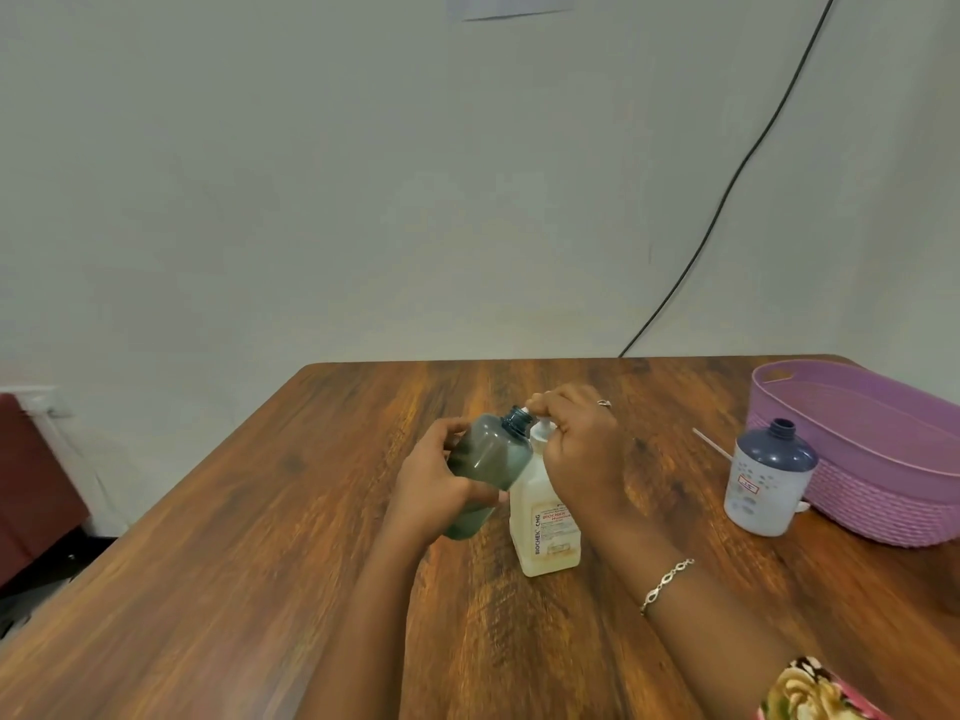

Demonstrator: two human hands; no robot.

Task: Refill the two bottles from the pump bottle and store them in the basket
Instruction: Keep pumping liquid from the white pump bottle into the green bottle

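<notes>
A brown wood-grain table (249, 537) fills the near part of the scene, its far edge set close to a plain pale wall (311, 174). A black cable (727, 189) runs slantwise down the wall to the table's far edge. At the far left, off the table, stands something dark red (31, 485), too blurred to name.

Near the middle of the table stands the white pump bottle (545, 527), upright, with a printed label facing the viewer. The left hand (436, 485) grips the dark grey-green bottle (483, 470) round its body and holds it above the table, tilted to the right, just left of the pump bottle and touching it. Its open, capless neck lies right at the pump's spout. The right hand (582, 449) sits on top of the pump bottle, fingers curled over the pump head, which it mostly hides. A ring (603, 403) shows on one finger and a silver bracelet (667, 584) on that wrist.

On the right side of the table rests the purple basket (883, 501). Just in front of it, on its left, the second bottle (769, 480) stands upright, white below and blue above, its neck open. It is well apart from both hands.
</notes>
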